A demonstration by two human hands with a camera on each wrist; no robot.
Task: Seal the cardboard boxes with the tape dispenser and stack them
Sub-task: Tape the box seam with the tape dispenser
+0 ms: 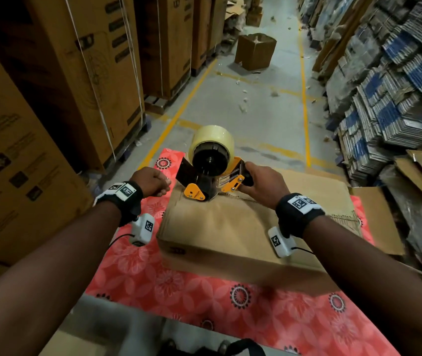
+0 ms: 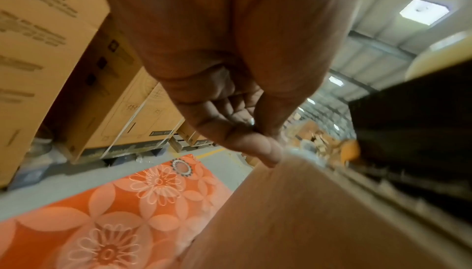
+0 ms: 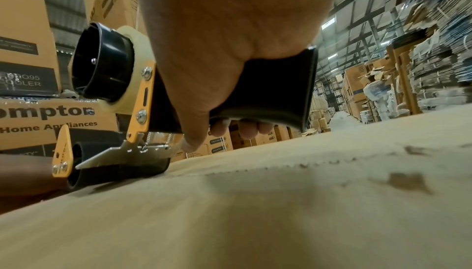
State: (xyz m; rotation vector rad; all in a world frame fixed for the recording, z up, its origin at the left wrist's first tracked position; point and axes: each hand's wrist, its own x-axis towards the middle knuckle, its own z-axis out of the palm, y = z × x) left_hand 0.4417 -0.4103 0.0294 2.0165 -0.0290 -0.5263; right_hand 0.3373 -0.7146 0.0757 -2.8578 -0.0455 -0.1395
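Right hand gripped the tape dispenser by its handle, roller down on the far left end of the box top seam. Left hand sat at the box's far left corner, fingers curled, seemingly pinching something there; cannot tell what. Tape could wander off the seam if the box slid on the mat.

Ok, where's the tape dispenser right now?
In the head view the tape dispenser sits on the far left end of the cardboard box, its handle gripped by the right hand, the left hand just beside it.

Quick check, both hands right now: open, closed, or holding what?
Left hand: fingers curled at the cardboard box far-left corner; grip cannot be told.
Right hand: grips the tape dispenser handle.
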